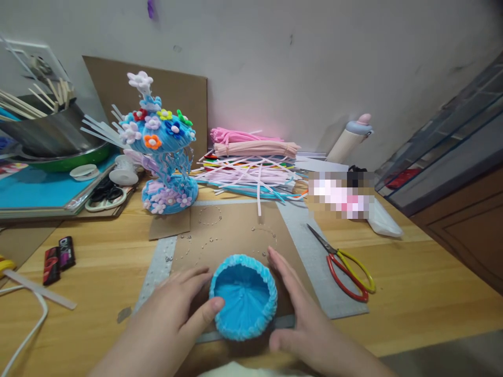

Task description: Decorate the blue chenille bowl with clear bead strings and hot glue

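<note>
A round blue bowl shape made of fuzzy pipe cleaners (245, 303) sits in front of me, its hollow side facing up and towards me. My left hand (176, 309) grips its left side, the thumb over the rim and the fingers along the outside. My right hand (301, 309) is at the right of the bowl, thumb and fingers spread apart, holding nothing. Beneath is a brown cardboard sheet (236, 230) with thin beaded strands (212, 240) lying on it. Behind stands a blue pipe-cleaner jellyfish-like decoration (168, 141) covered with coloured flowers.
Scissors with red and yellow handles (348, 272) lie at the right. Bundled pipe cleaners (251, 162) are piled along the wall, near a bottle (349, 139). At the left are a metal pot (51, 128), black-and-white scissors (106, 196) and a glue gun with its stick (39, 290).
</note>
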{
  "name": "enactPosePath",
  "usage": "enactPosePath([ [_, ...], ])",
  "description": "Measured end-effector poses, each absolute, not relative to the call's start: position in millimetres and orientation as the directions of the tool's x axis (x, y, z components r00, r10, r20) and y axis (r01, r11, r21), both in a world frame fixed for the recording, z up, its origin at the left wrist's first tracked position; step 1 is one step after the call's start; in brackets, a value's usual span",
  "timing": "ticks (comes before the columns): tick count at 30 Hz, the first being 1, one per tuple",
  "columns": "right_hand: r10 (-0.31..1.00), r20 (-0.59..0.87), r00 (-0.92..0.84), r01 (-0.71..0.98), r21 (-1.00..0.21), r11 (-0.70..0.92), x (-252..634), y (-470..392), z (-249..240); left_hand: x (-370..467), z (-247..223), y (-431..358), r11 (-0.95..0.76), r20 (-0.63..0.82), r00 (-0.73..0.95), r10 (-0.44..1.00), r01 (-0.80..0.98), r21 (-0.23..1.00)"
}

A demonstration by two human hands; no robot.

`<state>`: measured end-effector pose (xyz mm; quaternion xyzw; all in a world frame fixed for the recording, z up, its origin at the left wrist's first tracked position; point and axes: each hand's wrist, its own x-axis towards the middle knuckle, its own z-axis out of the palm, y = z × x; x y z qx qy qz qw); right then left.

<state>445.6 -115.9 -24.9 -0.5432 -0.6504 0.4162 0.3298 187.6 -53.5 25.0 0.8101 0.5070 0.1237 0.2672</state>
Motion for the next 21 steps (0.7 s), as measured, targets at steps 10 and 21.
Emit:
enactPosePath([
  [10,0.984,0.101,-0.147,0.554,-0.816,0.167,426.2,-100.5,-22.6,209.5,8.9,-63.8,-0.681,0.117,0.684,0.720,0.663,0.312],
  [21,0.995,0.054,-0.089,0.512,-0.854,0.092,426.8,-90.5,-27.2,235.3,14.8,-64.5,-0.739,-0.027,0.774,0.633,0.615,0.276],
])
